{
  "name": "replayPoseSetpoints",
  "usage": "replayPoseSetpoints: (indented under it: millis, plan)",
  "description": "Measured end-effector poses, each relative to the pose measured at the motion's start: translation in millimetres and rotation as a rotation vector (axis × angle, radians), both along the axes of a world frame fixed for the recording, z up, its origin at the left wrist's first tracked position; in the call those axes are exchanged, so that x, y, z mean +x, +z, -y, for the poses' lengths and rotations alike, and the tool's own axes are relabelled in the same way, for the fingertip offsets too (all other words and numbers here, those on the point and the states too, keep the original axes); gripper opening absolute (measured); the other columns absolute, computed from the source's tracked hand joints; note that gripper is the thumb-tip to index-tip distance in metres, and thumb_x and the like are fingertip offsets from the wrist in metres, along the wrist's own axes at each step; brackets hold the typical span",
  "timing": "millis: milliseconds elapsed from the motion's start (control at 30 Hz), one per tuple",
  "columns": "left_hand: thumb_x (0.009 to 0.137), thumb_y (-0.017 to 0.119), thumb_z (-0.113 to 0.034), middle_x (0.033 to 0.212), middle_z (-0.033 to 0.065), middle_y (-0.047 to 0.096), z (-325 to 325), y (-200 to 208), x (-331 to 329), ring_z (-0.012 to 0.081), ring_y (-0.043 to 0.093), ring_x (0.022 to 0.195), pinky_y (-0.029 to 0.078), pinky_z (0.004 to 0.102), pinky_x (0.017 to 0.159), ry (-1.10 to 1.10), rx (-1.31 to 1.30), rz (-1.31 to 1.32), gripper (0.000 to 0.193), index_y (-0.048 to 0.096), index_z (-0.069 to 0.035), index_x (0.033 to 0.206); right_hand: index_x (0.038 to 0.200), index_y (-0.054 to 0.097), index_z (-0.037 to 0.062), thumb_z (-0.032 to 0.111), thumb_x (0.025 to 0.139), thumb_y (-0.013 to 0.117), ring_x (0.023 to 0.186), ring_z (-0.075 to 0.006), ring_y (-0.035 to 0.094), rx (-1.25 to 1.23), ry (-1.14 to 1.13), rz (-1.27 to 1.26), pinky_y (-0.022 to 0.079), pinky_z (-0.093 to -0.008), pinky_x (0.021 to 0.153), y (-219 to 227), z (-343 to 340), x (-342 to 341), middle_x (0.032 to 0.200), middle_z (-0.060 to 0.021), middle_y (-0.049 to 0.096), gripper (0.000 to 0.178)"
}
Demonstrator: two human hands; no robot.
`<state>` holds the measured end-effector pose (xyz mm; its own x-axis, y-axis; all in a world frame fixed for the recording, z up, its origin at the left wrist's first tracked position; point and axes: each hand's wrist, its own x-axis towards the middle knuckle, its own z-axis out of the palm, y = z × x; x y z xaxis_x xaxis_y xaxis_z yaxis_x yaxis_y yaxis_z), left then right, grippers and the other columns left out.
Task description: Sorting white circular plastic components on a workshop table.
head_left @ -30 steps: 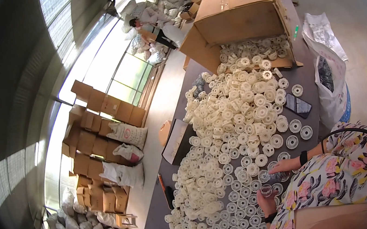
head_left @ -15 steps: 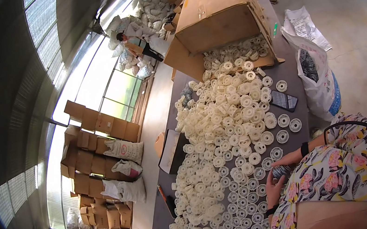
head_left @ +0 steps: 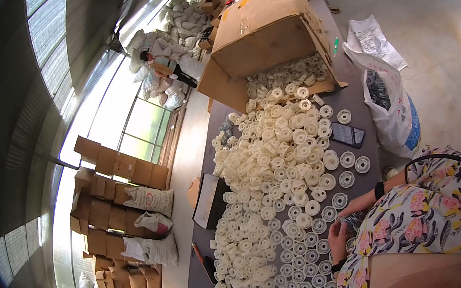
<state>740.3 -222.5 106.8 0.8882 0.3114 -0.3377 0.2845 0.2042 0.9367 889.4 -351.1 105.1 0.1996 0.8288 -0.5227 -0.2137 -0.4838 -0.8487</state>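
Observation:
Close to my body at the table's near edge, my two hands meet around a dark, shiny bundle (head_left: 354, 221) of thin strands or small pieces, too small to make out. My left hand (head_left: 336, 241) is curled against the bundle. The fingers of my right hand (head_left: 357, 205) are pinched together at its upper side; what sits between the fingertips is hidden. Right beside my hands, translucent white plastic wheels (head_left: 311, 255) lie flat in rows. Beyond them spreads a large heap of cream-coloured plastic wheels (head_left: 279, 155).
A tipped cardboard box (head_left: 264, 45) spills wheels onto the grey table (head_left: 346, 83). A phone (head_left: 348, 135), a black open box (head_left: 213, 200) and a green pen (head_left: 336, 46) lie there. A white sack (head_left: 385, 110) stands on the floor. Another person (head_left: 167, 67) is by distant sacks.
The view has shifted slightly, so the scene sits a little further left. My hands stay together on the dark bundle, with the fingers moved a little. The distant person's arm has shifted.

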Motion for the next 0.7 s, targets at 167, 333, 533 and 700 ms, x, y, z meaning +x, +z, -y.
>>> replayPoseSetpoints:
  millis: [167,333,533,700]
  plan:
    - [0.084,0.054,-0.018,0.086,0.0027,0.057,3,-1,4,0.0079,0.052,0.074,0.04,0.0199,0.064,0.175,-0.025,-0.139,0.028,0.05,0.001,0.105,0.104,0.055,-0.0023,0.057,0.071,0.056,0.075,-0.0134,0.048,0.001,0.021,0.041,0.04,-0.0256,0.063,5,-4,0,0.084,-0.0073,0.056,0.067]
    - [0.084,0.053,-0.019,0.084,0.0032,0.057,4,-4,0,0.0088,0.053,0.07,0.041,0.0206,0.064,0.08,-0.024,-0.003,0.032,0.048,0.001,0.109,0.095,0.058,-0.0015,0.057,0.07,0.057,0.068,-0.0122,0.049,-0.036,-0.028,0.017,0.039,-0.025,0.059,3,-2,3,0.076,-0.0044,0.054,0.064]
    - [0.084,0.053,-0.017,0.088,0.0037,0.055,2,-7,-1,0.0083,0.053,0.07,0.043,0.0206,0.06,0.106,-0.155,-0.041,0.036,0.043,-0.001,0.115,0.1,0.055,-0.0027,0.057,0.069,0.058,0.078,-0.0177,0.054,0.043,-0.034,0.132,0.042,-0.0278,0.066,0,-3,3,0.086,-0.0106,0.057,0.068]
    - [0.084,0.053,-0.015,0.092,0.0067,0.055,-2,-20,-4,0.0106,0.054,0.069,0.044,0.0217,0.06,0.104,-0.122,0.007,0.036,0.041,-0.001,0.115,0.103,0.054,-0.0031,0.057,0.069,0.058,0.087,-0.0219,0.055,0.073,-0.051,0.211,0.043,-0.0301,0.072,8,-1,0,0.097,-0.0154,0.057,0.07]
